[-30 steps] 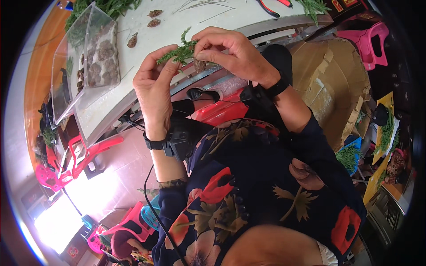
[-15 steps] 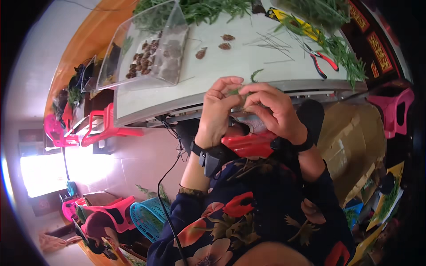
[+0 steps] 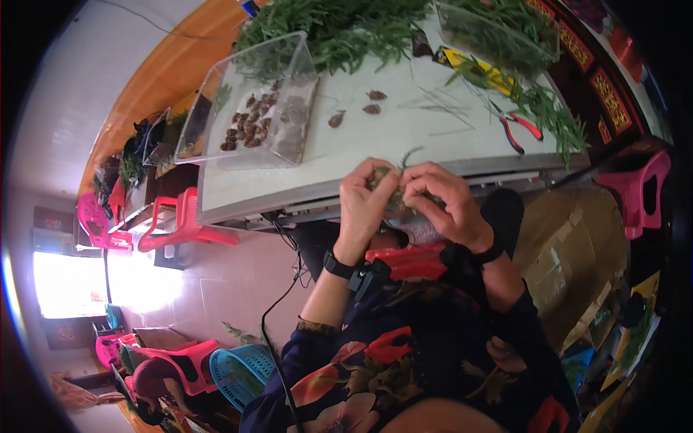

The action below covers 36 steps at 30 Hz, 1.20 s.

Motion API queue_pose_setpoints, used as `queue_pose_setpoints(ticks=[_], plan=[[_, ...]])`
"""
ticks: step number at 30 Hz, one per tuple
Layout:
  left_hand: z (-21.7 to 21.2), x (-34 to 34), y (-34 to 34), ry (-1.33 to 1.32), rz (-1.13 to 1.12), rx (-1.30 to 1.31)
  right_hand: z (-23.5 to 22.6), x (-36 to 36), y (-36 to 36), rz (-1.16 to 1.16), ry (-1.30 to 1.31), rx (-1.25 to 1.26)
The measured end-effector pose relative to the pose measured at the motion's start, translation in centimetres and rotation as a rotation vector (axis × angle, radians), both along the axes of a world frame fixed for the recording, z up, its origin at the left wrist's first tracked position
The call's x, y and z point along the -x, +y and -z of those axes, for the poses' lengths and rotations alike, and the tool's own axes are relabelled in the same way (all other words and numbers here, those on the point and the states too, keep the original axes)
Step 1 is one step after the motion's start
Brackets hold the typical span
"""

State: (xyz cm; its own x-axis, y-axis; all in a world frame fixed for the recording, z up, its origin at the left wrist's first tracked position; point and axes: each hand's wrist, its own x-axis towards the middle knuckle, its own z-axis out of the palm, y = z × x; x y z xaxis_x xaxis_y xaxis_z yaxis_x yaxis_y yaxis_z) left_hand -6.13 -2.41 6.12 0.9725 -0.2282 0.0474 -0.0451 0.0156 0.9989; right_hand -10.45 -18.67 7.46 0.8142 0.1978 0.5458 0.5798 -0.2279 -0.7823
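My left hand (image 3: 364,206) and right hand (image 3: 440,202) meet at the near edge of the white table (image 3: 404,137), fingers curled tight around a small green sprig (image 3: 399,167), which pokes up between them; what else they pinch is too hidden to tell. Beyond lie red-handled pliers (image 3: 516,128) and a clear plastic tub (image 3: 253,108) of brown pieces. Farthest, a heap of green stems (image 3: 339,29).

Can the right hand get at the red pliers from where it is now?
Probably yes. The pliers lie in the open on the white table, up and to the right of the right hand, with only loose green sprigs nearby. But both hands are busy pinching a small sprig.
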Motion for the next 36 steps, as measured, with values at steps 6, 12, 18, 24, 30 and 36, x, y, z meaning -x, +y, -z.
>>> queue_pose_setpoints(ticks=[6, 12, 18, 24, 30, 36], plan=[[-1.2, 0.7, 0.3, -0.053, -0.091, 0.009, -0.1, 0.0, 0.3, -0.051, 0.005, -0.077], [-1.0, 0.4, 0.3, -0.01, -0.068, 0.085, 1.3, 0.0, 0.0, -0.09, -0.085, -0.07], [-1.0, 0.7, 1.1, 0.144, 0.063, 0.27, 1.4, 0.8, -0.2, -0.078, -0.14, -0.037], [-0.5, 0.3, 1.0, 0.227, 0.115, 0.339, 1.9, 0.9, -0.2, 0.017, -0.161, -0.029], [-0.4, 0.4, 0.4, 0.185, 0.027, 0.331, 1.9, 0.9, 0.0, 0.027, -0.125, -0.059], [0.6, 0.7, -0.3, -0.152, -0.088, 0.07, 2.1, 1.2, 0.8, 0.15, -0.023, -0.087]])
